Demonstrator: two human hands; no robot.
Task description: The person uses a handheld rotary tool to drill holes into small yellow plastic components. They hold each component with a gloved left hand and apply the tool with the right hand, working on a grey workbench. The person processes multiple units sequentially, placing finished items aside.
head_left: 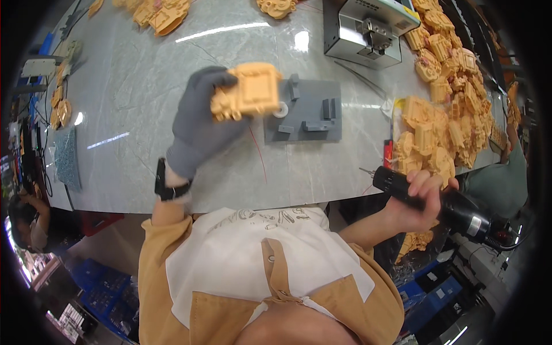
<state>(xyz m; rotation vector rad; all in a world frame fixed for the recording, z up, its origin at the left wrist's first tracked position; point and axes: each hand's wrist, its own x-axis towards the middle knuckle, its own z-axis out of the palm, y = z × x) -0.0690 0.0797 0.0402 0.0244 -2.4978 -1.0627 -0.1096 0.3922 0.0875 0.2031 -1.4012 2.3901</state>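
Observation:
My left hand (pixel 206 118), in a grey glove, is closed on an orange-yellow moulded plastic part (pixel 253 89), slightly blurred. The part is held above the table, by the left edge of a flat grey fixture plate (pixel 322 89) with raised blocks. A small white ring (pixel 280 110) shows on the plate next to the part. My bare right hand (pixel 422 201) is wrapped round a black electric screwdriver (pixel 402 188) at the table's front right. The screwdriver's thin bit points left, apart from the part and the fixture.
Orange-yellow parts (pixel 454 123) are heaped along the right side, with more (pixel 164 14) at the far left. A metal-fronted machine (pixel 365 34) stands at the back right, tweezers (pixel 362 79) before it. A bluish bag (pixel 67 158) lies at the left edge. Another person (pixel 497 178) is at the right.

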